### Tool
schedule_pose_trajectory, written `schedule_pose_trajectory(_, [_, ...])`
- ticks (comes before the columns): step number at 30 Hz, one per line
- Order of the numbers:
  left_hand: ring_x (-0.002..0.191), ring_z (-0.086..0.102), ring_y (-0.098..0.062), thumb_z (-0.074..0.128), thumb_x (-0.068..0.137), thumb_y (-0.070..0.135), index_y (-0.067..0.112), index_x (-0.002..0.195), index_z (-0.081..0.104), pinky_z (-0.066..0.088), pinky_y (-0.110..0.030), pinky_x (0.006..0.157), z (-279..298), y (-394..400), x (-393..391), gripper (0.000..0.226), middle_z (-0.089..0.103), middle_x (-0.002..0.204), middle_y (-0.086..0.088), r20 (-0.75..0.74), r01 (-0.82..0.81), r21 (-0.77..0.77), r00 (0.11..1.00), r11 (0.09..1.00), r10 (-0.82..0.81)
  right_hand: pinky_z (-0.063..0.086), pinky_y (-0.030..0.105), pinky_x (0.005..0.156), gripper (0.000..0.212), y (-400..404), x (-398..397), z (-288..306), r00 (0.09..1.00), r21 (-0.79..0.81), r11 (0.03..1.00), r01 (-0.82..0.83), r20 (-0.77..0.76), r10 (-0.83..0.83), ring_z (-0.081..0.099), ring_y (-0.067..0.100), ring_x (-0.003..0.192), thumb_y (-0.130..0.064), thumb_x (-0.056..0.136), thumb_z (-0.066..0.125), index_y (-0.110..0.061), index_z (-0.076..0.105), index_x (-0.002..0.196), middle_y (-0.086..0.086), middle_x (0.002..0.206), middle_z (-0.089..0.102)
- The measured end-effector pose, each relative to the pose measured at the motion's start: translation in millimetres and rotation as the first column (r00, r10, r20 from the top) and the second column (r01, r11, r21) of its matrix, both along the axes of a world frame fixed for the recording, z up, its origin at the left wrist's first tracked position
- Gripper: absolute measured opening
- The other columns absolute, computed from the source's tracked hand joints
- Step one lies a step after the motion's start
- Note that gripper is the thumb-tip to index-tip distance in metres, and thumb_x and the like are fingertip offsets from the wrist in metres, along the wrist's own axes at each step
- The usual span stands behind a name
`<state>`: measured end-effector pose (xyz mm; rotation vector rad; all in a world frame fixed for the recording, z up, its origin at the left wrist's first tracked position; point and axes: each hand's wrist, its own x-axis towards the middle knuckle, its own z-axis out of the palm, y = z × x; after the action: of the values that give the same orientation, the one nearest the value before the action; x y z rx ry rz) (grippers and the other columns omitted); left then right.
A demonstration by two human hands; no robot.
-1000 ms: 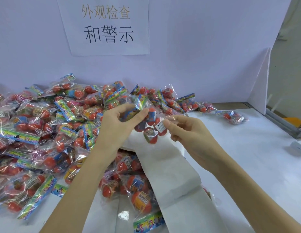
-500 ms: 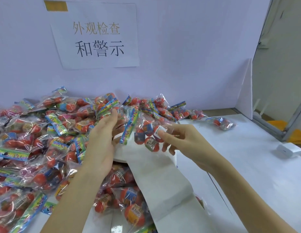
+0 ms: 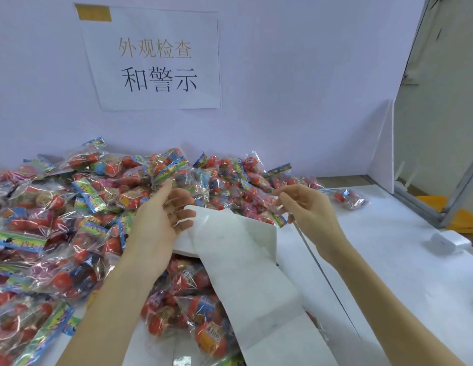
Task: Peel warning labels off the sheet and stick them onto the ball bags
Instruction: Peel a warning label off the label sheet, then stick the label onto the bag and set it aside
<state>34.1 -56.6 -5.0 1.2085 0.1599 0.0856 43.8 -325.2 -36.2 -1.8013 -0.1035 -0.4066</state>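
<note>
The left hand (image 3: 158, 223) reaches forward over the near edge of the heap of ball bags (image 3: 71, 220), palm turned inward, its fingers (image 3: 185, 216) loosely spread and straight. They hold nothing; the fingertips lie against the top edge of the white paper strip (image 3: 240, 260). The right hand (image 3: 309, 212) hangs just above the table (image 3: 388, 260), palm facing left, fingers relaxed and slightly bent, thumb and forefinger close together at the crinkled edge of a clear bag (image 3: 259, 204) on the right side of the heap. Whether they pinch that edge or only touch it cannot be told, and no label can be made out between them.

The bags, clear wrappers with red balls and bright striped headers, cover the left half of the table and run back to the pale wall. The long paper strip lies over them, running from between the hands toward the viewer and hiding the bags under it. One bag (image 3: 349, 198) sits apart at the right. A small white box (image 3: 449, 243) rests on the table farther right. A paper sign (image 3: 156, 62) with Chinese characters is stuck to the wall above the heap.
</note>
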Motion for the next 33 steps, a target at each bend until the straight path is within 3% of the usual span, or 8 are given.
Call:
schedule_pose_trajectory(3, [0.057,0.064,-0.014,0.054,0.107,0.042,0.023,0.058,0.075,0.048,-0.029,0.062,1.9,-2.6,-1.8,0.057,0.07,0.069,0.004,0.016,0.001,0.019,1.0,1.0,-0.001,0.049,0.032,0.098,0.016,-16.4,17.6,-17.6,0.967,-0.451,0.856,0.254,0.093,-0.238,0.062,0.018,0.119,-0.018,0.102,0.063,-0.02,0.076,0.11,-0.001,0.122,0.072])
schedule_pose_trajectory(5, [0.057,0.064,-0.014,0.054,0.107,0.042,0.023,0.059,0.075,0.049,-0.03,0.063,3.3,-3.2,-3.5,0.056,0.071,0.071,0.003,0.015,0.01,0.022,1.0,1.0,-0.01,0.023,0.041,0.121,0.029,-34.5,30.4,-30.7,0.936,-0.685,0.682,0.256,0.0,-0.351,0.029,0.034,0.152,-0.029,0.105,0.059,-0.016,0.07,0.128,0.016,0.157,0.046])
schedule_pose_trajectory(9, [0.058,0.064,-0.015,0.053,0.108,0.042,0.018,0.072,0.073,0.049,-0.03,0.063,3.6,-4.8,-5.2,0.047,0.071,0.071,0.002,0.013,0.037,0.044,0.999,0.998,-0.038,0.0,0.049,0.127,0.049,-64.9,38.1,-50.5,0.801,-0.778,0.599,0.191,-0.229,-0.553,-0.017,0.043,0.157,-0.046,0.109,0.043,-0.017,0.057,0.146,0.022,0.172,-0.013])
schedule_pose_trajectory(18, [0.057,0.064,-0.015,0.049,0.109,0.043,0.015,0.075,0.072,0.051,-0.027,0.057,3.6,-9.7,-8.5,0.05,0.071,0.073,-0.001,0.006,0.115,0.067,0.993,0.991,-0.115,0.021,0.046,0.126,0.065,-66.5,36.7,-46.1,0.772,-0.73,0.639,0.243,-0.254,-0.583,0.0,0.039,0.159,-0.002,0.102,0.042,0.01,0.014,0.159,0.014,0.174,0.0])
schedule_pose_trajectory(22, [0.054,0.064,-0.014,0.049,0.109,0.043,0.013,0.074,0.072,0.051,-0.026,0.053,3.0,-9.7,-6.2,0.051,0.07,0.071,-0.001,-0.001,0.117,0.047,0.993,0.992,-0.117,0.041,0.045,0.106,0.06,-60.0,33.8,-41.6,0.774,-0.707,0.648,0.284,-0.231,-0.59,0.019,0.036,0.155,0.006,0.097,0.044,0.012,0.026,0.154,0.015,0.172,0.01])
schedule_pose_trajectory(25, [0.054,0.063,-0.015,0.05,0.108,0.041,0.013,0.073,0.071,0.051,-0.026,0.052,1.4,-9.9,-3.4,0.05,0.07,0.071,-0.001,-0.002,0.117,0.053,0.993,0.992,-0.117,0.039,0.037,0.08,0.048,-55.0,30.4,-32.7,0.787,-0.69,0.628,0.359,-0.138,-0.602,0.047,0.04,0.133,0.008,0.098,0.05,0.009,0.042,0.145,0.015,0.163,0.03])
schedule_pose_trajectory(31, [0.063,0.064,-0.016,0.062,0.104,0.032,0.011,0.083,0.075,0.054,-0.027,0.06,-3.6,-9.6,-5.1,0.033,0.071,0.079,-0.003,0.071,0.135,0.214,0.986,0.967,-0.153,0.048,0.033,0.098,0.039,-39.2,4.9,1.3,0.843,-0.504,0.678,0.536,0.272,-0.465,0.064,0.036,0.114,0.006,0.099,0.056,-0.003,0.064,0.137,0.006,0.151,0.058])
schedule_pose_trajectory(33, [0.07,0.069,-0.019,0.068,0.101,0.027,0.011,0.097,0.078,0.058,-0.028,0.065,-5.4,-12.0,-7.1,0.02,0.074,0.089,-0.002,0.105,0.107,0.329,0.983,0.938,-0.149,0.045,0.018,0.088,0.035,-21.9,-3.9,10.8,0.837,-0.396,0.748,0.532,0.376,-0.397,0.068,0.026,0.092,0.006,0.098,0.058,-0.006,0.072,0.129,0.002,0.144,0.064])
